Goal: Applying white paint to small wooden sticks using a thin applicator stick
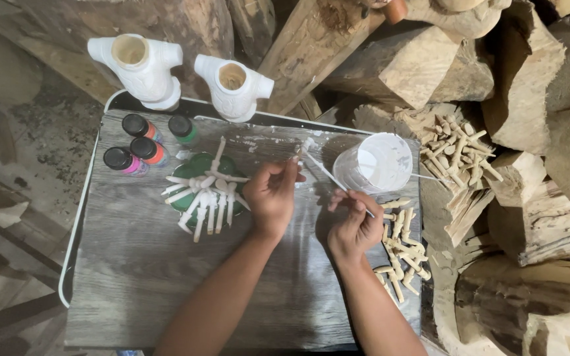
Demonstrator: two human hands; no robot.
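My left hand [272,196] pinches a small white-painted wooden piece [307,146] above the grey board [140,270]. My right hand [354,227] grips a thin white-coated brush [328,173] whose tip touches that piece. Left of my left hand, several white-painted wooden pieces [207,201] lie across a green lid. A clear cup of white paint [374,163] stands just beyond my right hand. Unpainted wooden pieces [400,247] lie in a heap at the board's right edge, beside my right wrist.
Several small paint bottles [141,146] with black caps stand at the board's far left. Two white-painted carved torso shapes [186,76] stand behind the board. More bare wooden pieces [458,151] rest on log chunks [536,132] piled to the right.
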